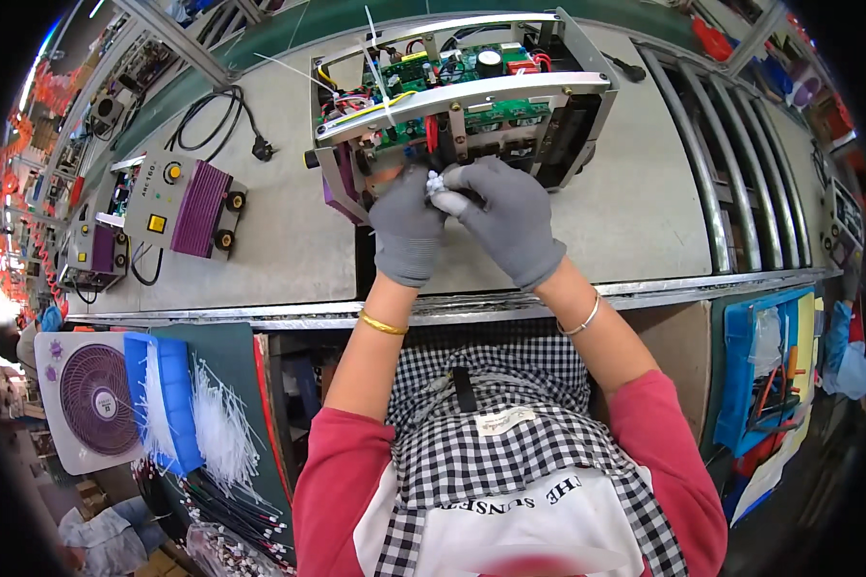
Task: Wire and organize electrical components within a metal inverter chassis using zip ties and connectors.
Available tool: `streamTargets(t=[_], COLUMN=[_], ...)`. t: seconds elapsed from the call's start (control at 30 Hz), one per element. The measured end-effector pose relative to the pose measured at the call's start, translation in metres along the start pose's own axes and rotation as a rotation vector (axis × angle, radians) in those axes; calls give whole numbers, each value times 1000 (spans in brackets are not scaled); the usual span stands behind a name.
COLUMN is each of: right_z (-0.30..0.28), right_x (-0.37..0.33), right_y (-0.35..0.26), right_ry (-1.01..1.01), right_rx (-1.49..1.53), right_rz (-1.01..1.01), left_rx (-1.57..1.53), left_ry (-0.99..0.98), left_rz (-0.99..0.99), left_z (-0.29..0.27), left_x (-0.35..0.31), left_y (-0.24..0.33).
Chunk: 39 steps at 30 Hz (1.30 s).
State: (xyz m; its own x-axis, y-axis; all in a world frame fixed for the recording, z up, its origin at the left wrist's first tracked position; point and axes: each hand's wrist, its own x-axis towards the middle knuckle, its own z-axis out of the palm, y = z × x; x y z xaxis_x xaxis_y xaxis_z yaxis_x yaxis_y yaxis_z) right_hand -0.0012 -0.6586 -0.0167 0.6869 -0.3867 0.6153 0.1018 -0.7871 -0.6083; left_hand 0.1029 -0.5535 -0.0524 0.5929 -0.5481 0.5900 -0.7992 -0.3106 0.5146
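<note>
In grey gloves, my left hand and my right hand meet at the near side of an open machine chassis. A small white plastic piece, perhaps a wire connector, sits between their fingertips. My right thumb and fingers are pinched at it; my left fingers curl round its other side, partly hidden. Behind the hands, red wires hang down inside the chassis. Green circuit boards fill its top under a metal rail, with white cable ties sticking up.
To the left stands a finished-looking purple and grey machine with a black power cord. A metal roller conveyor runs at the right. Nearer me are a fan, a blue bin of white cable ties, and a blue tool tray.
</note>
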Motion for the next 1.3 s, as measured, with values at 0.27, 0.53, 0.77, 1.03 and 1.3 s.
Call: streamTargets(t=[0.27, 0.53, 0.77, 1.03, 1.3], right_z=[-35, -77, -60, -68, -68], right_x=[-7, 5, 16, 23, 27], right_y=[-2, 16, 22, 17, 15], right_ry=[41, 239, 177, 18, 31], right_rx=[640, 483, 96, 23, 47], right_rz=[526, 353, 28, 5, -33], left_rx=[-501, -440, -447, -541, -563], left_ry=[-112, -363, -337, -348, -338], left_rz=[-241, -334, -349, -427, -381], left_z=[-4, -26, -24, -22, -24], left_x=[7, 15, 11, 7, 10], left_y=[-2, 4, -1, -8, -4])
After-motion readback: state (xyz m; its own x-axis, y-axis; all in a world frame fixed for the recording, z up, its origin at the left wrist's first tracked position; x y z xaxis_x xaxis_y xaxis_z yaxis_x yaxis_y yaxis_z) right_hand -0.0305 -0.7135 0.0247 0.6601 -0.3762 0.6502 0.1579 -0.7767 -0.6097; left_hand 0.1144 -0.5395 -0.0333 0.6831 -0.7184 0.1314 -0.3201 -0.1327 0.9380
